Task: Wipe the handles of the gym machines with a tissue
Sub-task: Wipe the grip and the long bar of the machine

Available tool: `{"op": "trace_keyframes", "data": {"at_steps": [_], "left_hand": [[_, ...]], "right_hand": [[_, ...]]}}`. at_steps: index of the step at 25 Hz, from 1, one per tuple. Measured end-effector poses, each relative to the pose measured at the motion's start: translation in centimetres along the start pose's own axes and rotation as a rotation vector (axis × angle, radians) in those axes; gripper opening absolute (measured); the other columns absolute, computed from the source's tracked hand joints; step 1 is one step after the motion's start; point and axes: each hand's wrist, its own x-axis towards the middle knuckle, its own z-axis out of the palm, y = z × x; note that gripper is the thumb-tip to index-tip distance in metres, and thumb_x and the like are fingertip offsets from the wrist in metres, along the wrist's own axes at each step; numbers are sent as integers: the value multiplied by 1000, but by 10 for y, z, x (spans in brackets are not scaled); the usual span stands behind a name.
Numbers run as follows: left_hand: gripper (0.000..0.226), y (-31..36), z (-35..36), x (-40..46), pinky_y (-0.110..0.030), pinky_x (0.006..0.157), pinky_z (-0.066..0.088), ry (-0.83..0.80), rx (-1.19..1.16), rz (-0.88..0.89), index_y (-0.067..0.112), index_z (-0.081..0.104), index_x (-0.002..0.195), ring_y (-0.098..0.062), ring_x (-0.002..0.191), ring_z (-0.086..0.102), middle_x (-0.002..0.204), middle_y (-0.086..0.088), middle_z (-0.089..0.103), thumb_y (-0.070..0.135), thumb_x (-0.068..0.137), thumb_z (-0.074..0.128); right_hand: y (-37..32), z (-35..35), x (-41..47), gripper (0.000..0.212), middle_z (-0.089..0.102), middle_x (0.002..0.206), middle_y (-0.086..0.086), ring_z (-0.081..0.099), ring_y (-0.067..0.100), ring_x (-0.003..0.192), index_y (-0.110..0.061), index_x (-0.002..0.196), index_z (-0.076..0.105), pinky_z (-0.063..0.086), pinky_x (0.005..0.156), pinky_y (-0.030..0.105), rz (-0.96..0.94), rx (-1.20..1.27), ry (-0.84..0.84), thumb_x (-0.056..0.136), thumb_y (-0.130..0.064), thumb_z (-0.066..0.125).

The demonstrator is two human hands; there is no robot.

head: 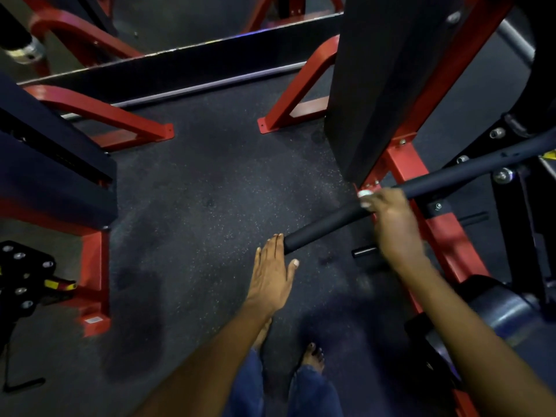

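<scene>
A long black padded handle (325, 225) of a red-framed gym machine runs from lower centre up to the right. My right hand (391, 218) wraps over the handle near its middle and holds a small white tissue (365, 194) against it; only a bit of tissue shows above my fingers. My left hand (272, 273) has straight fingers, and its fingertips touch the free end of the handle. The right hand is slightly blurred.
Red machine frames (144, 130) and black upright panels (385, 85) stand left and right on dark speckled rubber flooring (210, 206). A black padded seat (487, 305) sits at lower right. Short black pegs (365, 252) stick out beneath the handle. My bare feet show at the bottom.
</scene>
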Motion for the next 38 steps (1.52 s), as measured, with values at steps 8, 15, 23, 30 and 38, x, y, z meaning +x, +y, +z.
{"op": "trace_keyframes", "data": {"at_steps": [8, 15, 23, 30, 38], "left_hand": [[65, 33, -3, 7, -33, 119, -8, -10, 29, -40, 7, 3, 154, -20, 149, 0, 162, -9, 6, 42, 104, 27], [69, 114, 7, 39, -30, 118, -12, 64, -37, 130, 6, 3, 153, -20, 149, -1, 162, -9, 5, 48, 101, 18], [78, 146, 16, 70, -30, 116, -14, 102, 39, 251, 12, 4, 154, -18, 149, 0, 162, -2, 7, 54, 89, 2], [78, 147, 14, 68, -31, 118, -12, 46, 74, 228, 12, 4, 154, -16, 149, 1, 162, -2, 8, 53, 87, 2], [84, 153, 7, 66, -24, 112, -21, -11, 119, 194, 14, -4, 154, -13, 149, -7, 163, 0, -1, 58, 82, -8]], "right_hand": [[-22, 5, -10, 10, 44, 97, -1, 50, 21, 90, -17, 101, 55, 41, 81, 39, -293, -8, -248, 92, -21, 55], [33, -9, 12, 11, 52, 80, 2, 49, 17, 73, -25, 79, 55, 42, 74, 44, 151, 117, -43, 88, -28, 49], [100, -62, 52, 13, 52, 81, 4, 51, 20, 77, -6, 91, 65, 42, 75, 29, 376, 139, 107, 92, -11, 53], [73, -49, 33, 22, 52, 100, 5, 47, 23, 94, -11, 98, 58, 29, 76, 26, -78, 90, -132, 95, -17, 38], [64, -41, 33, 11, 50, 94, 3, 49, 21, 86, -15, 93, 53, 34, 72, 30, 73, 165, -152, 95, -20, 43]]}}
